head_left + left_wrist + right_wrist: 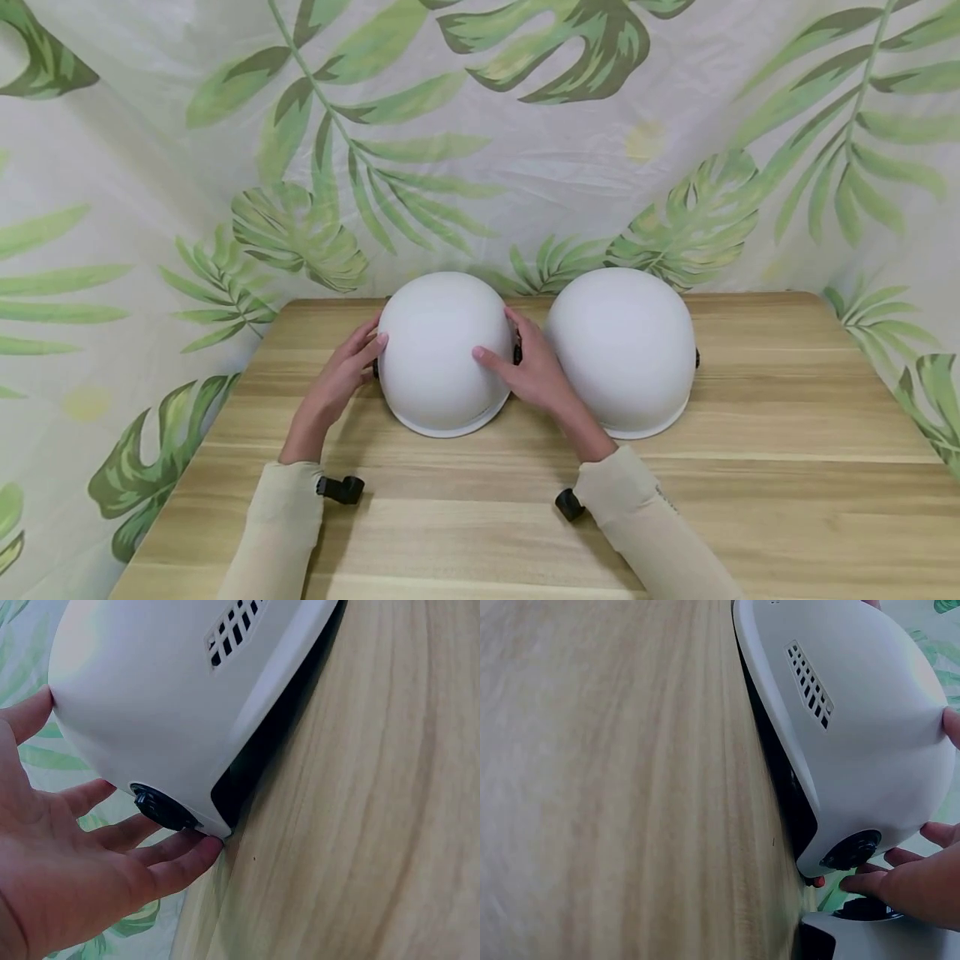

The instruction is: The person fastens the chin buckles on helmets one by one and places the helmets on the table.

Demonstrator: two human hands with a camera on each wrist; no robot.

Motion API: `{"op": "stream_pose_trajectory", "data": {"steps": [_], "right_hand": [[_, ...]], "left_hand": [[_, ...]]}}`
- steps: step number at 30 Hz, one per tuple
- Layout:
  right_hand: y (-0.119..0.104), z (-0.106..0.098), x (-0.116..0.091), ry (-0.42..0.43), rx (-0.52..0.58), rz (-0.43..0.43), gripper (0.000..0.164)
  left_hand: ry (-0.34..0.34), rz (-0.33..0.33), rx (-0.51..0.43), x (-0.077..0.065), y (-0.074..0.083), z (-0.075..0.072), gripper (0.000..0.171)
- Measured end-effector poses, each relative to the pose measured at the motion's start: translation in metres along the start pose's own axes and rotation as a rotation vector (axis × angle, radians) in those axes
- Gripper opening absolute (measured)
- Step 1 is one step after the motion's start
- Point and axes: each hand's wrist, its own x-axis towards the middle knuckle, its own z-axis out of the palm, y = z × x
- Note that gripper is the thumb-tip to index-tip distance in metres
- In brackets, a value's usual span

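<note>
Two white helmets sit side by side on the wooden table, dome up. My left hand (342, 375) grips the left helmet (442, 358) at its left side. In the left wrist view, the thumb is on the shell and the fingers reach round by a black round knob (161, 808) down to the lower rim. On the other side, my right hand (531, 364) holds the same helmet, thumb on the front of the dome, fingers behind a second black knob (852, 850). Slotted vents (810, 684) show in the shell. The right helmet (621, 354) stands close beside the right hand.
The wooden table (450, 533) ends at a back edge just behind the helmets. A leaf-printed sheet (555, 183) hangs behind and around it. Black camera mounts (342, 490) stick out from both sleeved wrists.
</note>
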Motion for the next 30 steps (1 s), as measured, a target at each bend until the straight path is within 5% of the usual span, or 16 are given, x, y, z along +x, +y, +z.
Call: {"op": "stream_pose_trajectory", "data": {"steps": [14, 30], "right_hand": [[0.003, 0.000, 0.001, -0.003, 0.061, -0.012, 0.089], [-0.004, -0.002, -0.001, -0.033, 0.165, 0.011, 0.085]], "left_hand": [[0.139, 0.068, 0.128, -0.002, 0.008, 0.002, 0.066], [0.246, 0.186, 0.044, -0.009, 0.022, 0.002, 0.055]]}}
